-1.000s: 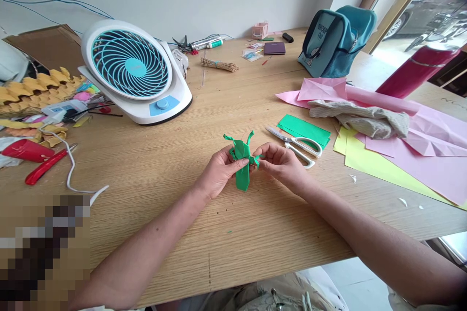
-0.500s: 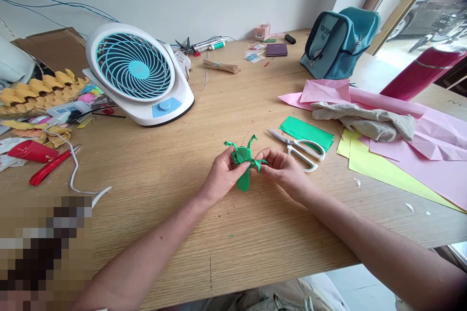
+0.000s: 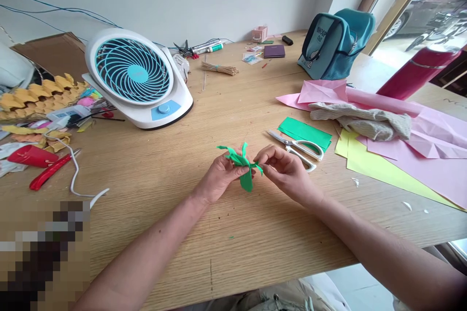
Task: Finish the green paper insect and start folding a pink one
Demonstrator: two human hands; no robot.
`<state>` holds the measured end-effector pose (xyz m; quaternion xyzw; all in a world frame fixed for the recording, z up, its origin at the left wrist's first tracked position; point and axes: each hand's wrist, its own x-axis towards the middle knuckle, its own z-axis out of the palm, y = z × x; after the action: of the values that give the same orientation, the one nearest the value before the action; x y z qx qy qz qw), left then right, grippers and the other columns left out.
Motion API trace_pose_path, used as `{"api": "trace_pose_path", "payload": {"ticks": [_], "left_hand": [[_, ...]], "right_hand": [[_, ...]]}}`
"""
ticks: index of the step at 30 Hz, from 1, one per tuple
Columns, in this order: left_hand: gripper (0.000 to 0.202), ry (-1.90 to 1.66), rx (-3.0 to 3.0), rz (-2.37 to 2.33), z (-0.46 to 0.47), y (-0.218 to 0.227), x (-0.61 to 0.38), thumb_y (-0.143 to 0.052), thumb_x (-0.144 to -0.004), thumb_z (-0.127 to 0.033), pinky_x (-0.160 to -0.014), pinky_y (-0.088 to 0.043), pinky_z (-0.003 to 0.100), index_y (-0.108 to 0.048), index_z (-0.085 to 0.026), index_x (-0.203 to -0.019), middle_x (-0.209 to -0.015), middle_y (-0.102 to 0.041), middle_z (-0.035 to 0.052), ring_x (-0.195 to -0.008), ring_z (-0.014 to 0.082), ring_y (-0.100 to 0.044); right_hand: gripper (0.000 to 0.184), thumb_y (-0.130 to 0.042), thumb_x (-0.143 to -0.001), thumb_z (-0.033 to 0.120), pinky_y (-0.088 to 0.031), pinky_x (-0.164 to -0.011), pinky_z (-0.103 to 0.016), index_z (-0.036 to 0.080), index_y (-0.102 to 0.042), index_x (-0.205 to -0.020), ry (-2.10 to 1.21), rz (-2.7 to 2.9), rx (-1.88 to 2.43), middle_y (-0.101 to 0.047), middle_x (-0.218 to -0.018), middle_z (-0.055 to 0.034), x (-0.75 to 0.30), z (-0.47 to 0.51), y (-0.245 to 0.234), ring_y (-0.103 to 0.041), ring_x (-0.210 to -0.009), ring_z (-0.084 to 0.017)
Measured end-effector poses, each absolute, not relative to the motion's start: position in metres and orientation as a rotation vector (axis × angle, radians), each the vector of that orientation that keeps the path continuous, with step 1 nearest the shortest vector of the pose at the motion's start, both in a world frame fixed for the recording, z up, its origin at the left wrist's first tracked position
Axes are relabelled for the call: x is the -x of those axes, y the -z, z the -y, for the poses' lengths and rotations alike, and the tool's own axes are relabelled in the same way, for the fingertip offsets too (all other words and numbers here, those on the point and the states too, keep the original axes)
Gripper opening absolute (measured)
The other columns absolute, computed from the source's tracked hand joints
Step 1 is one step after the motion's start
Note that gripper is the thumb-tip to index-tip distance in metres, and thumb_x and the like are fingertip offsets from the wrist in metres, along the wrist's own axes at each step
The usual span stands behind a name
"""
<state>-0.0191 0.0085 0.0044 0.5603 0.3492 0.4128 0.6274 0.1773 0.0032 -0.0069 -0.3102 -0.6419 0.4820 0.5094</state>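
Between my hands, a little above the table, is a green folded paper figure [image 3: 246,181] with several thin bent limbs and a wider flap hanging down. My left hand [image 3: 221,175] is closed on its body, thumb across the front. With thumb and forefinger my right hand [image 3: 286,171] pinches one thin limb on the figure's right side. The fingertips partly hide where they grip. Just beyond my right hand lie white-handled scissors [image 3: 309,148], overlapping flat green paper sheets [image 3: 304,131].
A white and blue fan [image 3: 138,75] stands at the back left. Pink paper [image 3: 426,165], yellow paper [image 3: 368,165] and a grey glove [image 3: 365,119] lie to the right, near a blue bag [image 3: 328,46] and a red bottle [image 3: 418,72]. A red box cutter [image 3: 49,172] lies at left.
The paper figure has turned in my left hand, so its body now shows more edge-on and its limbs point differently. My right hand still pinches a limb.
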Motion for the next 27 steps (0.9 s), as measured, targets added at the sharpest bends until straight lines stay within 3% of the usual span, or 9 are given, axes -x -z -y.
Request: {"api": "trace_pose_path", "payload": {"ticks": [4,8,12,16,22,27], "left_hand": [[0.007,-1.235,-2.145,-0.695,-0.003,-0.019,0.029,-0.066,-0.090,-0.028,-0.085,-0.053,0.034,-0.070,-0.023,-0.090,-0.101,-0.061,0.0058,-0.098,0.0186,-0.063],[0.017,-1.400,-2.711,-0.719,0.002,-0.025,0.042,-0.067,-0.086,-0.017,-0.093,-0.052,0.036,-0.074,-0.032,-0.093,-0.093,-0.060,0.0032,-0.101,0.0194,-0.061],[0.013,-1.362,-2.739,-0.841,0.000,-0.019,0.049,-0.075,-0.080,-0.023,-0.093,-0.052,0.038,-0.076,-0.036,-0.085,-0.081,-0.062,0.0019,-0.093,0.0213,-0.063],[0.026,-1.267,-2.738,-0.723,-0.002,-0.023,0.047,-0.077,-0.077,-0.017,-0.093,-0.050,0.033,-0.075,-0.039,-0.090,-0.075,-0.064,-0.0018,-0.082,0.0168,-0.064],[0.032,-1.209,-2.772,-0.661,0.000,-0.035,0.040,-0.074,-0.079,-0.012,-0.094,-0.048,0.035,-0.074,-0.042,-0.089,-0.082,-0.072,-0.0040,-0.080,0.0154,-0.063],[0.024,-1.104,-2.829,-0.761,0.001,-0.033,0.041,-0.072,-0.081,-0.015,-0.097,-0.048,0.039,-0.072,-0.038,-0.088,-0.093,-0.075,-0.0024,-0.092,0.0176,-0.066]], "right_hand": [[0.013,-0.060,-0.090,0.010,-0.052,-0.082,-0.035,0.023,-0.063,-0.089,-0.780,1.708,0.640,-0.063,-0.099,-0.0046,-0.182,0.004,-0.007,-0.062,-0.094,-0.017],[0.018,-0.059,-0.090,0.008,-0.054,-0.079,-0.037,0.025,-0.063,-0.092,-0.693,1.797,0.590,-0.064,-0.099,-0.0048,-0.186,0.009,-0.018,-0.064,-0.092,-0.018],[0.010,-0.062,-0.091,0.016,-0.053,-0.081,-0.040,0.025,-0.062,-0.095,-0.815,1.816,0.639,-0.066,-0.097,-0.0060,-0.186,0.012,-0.021,-0.064,-0.091,-0.020],[0.002,-0.062,-0.094,0.022,-0.051,-0.073,-0.036,0.024,-0.061,-0.095,-0.903,1.779,0.735,-0.064,-0.085,-0.0036,-0.184,0.014,-0.018,-0.060,-0.080,-0.017],[0.007,-0.064,-0.094,0.027,-0.049,-0.071,-0.031,0.021,-0.065,-0.091,-1.026,1.711,0.852,-0.065,-0.081,-0.0019,-0.179,0.016,-0.016,-0.058,-0.075,-0.014],[0.009,-0.067,-0.092,0.029,-0.049,-0.073,-0.030,0.021,-0.067,-0.093,-1.118,1.674,0.863,-0.068,-0.082,-0.0014,-0.180,0.015,-0.016,-0.061,-0.077,-0.014]]}}
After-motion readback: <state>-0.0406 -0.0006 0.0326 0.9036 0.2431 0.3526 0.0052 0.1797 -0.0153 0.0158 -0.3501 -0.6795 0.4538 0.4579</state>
